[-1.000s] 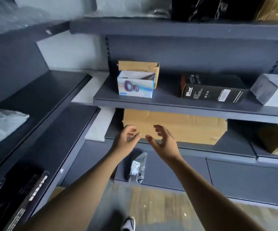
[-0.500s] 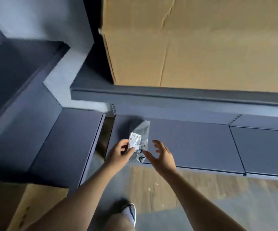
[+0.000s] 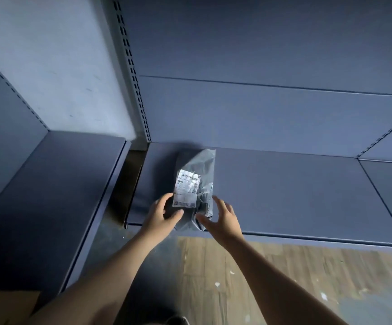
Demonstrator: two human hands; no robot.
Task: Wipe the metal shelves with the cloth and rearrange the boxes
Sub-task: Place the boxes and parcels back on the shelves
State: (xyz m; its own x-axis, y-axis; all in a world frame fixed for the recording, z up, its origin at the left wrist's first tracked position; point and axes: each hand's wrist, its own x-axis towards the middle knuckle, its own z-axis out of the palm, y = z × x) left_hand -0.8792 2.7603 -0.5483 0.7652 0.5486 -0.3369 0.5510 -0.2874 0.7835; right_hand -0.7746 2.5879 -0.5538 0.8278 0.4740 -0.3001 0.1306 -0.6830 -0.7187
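A grey plastic mailer bag [image 3: 201,168] with a white barcode label [image 3: 187,186] lies on the dark bottom metal shelf [image 3: 284,191], close to its left end. My left hand [image 3: 159,216] holds the bag's lower left corner, thumb on top and fingers at the edge by the label. My right hand [image 3: 223,219] is spread at the bag's lower right edge, fingers straight; whether they touch the bag is unclear. No cloth is in view.
A second dark shelf [image 3: 56,191] meets this one at the left corner, with a gap between them. A slotted upright post [image 3: 131,78] rises behind the gap. Wooden floor [image 3: 272,277] lies below, a cardboard corner [image 3: 7,306] at bottom left.
The view dropped from the upper shelves with boxes to the bottom shelf. Both hands moved down to the grey bag, and the left hand took hold of it.
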